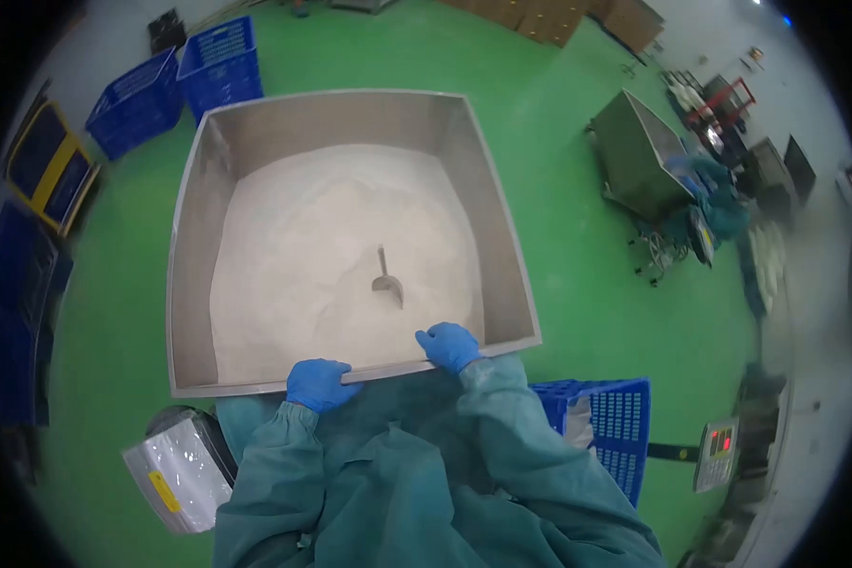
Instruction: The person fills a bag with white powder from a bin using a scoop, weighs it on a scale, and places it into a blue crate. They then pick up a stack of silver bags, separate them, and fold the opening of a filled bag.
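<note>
A large square metal bin [350, 377] stands right in front of me, with white powder or fine granules [303, 227] spread over its bottom. A metal scoop [388, 284] lies on the powder, its handle pointing away from me, and neither hand touches it. My left hand [319, 384], in a blue glove, is closed over the near rim of the bin. Just inside that rim, toward the right, my right hand [450, 346] hovers or rests with its gloved fingers curled in. Nothing shows in the right hand, and its wrist lies over the rim.
Blue crates [220, 62] stand at the far left, near a blue and yellow cart [47, 170]. At lower right is another blue crate [620, 435] beside a scale display [717, 454]. A plastic-covered item [185, 473] sits lower left. A person [719, 204] sits by another metal bin [634, 156].
</note>
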{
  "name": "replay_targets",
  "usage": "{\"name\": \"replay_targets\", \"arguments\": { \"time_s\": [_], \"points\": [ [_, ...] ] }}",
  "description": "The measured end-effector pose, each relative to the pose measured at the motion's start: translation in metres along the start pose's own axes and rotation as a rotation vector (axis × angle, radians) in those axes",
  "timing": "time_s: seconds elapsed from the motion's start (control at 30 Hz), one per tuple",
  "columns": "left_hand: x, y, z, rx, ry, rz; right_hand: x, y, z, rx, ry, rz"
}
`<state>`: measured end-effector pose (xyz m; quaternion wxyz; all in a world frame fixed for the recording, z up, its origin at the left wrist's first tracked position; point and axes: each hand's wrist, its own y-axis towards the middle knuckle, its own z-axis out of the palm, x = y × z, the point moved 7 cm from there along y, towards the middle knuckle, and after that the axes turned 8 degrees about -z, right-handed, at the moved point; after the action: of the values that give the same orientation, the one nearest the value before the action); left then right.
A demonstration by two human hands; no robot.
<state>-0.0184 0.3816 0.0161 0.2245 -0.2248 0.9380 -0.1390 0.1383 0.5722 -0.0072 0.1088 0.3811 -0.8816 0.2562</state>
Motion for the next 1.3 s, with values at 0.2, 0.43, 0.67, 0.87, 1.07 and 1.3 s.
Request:
{"name": "replay_targets", "arguments": {
  "time_s": [0.2, 0.43, 0.67, 0.87, 1.07, 1.3],
  "points": [
    [-0.001, 0.021, 0.025, 0.199, -0.075, -0.014, -0.107, 0.097, 0.031, 0.287, -0.181, -0.025],
    [-0.020, 0.032, 0.019, 0.281, -0.172, 0.092, -0.106, 0.140, 0.094, 0.485, -0.035, 0.014],
    [-0.031, 0.039, 0.014, 0.335, -0.198, 0.157, 0.011, 0.099, 0.126, 0.828, 0.183, -0.453],
    [-0.033, 0.040, 0.021, 0.369, -0.163, 0.164, 0.033, 0.154, 0.094, 0.358, 1.374, 0.126],
    [-0.039, 0.043, 0.019, 0.449, -0.142, 0.091, 0.021, 0.092, -0.032, -0.169, 2.394, -0.006],
    [0.005, 0.066, 0.058, 0.507, -0.137, 0.050, -0.122, -0.049, -0.109, -0.867, 2.509, -0.311]
  ]
}}
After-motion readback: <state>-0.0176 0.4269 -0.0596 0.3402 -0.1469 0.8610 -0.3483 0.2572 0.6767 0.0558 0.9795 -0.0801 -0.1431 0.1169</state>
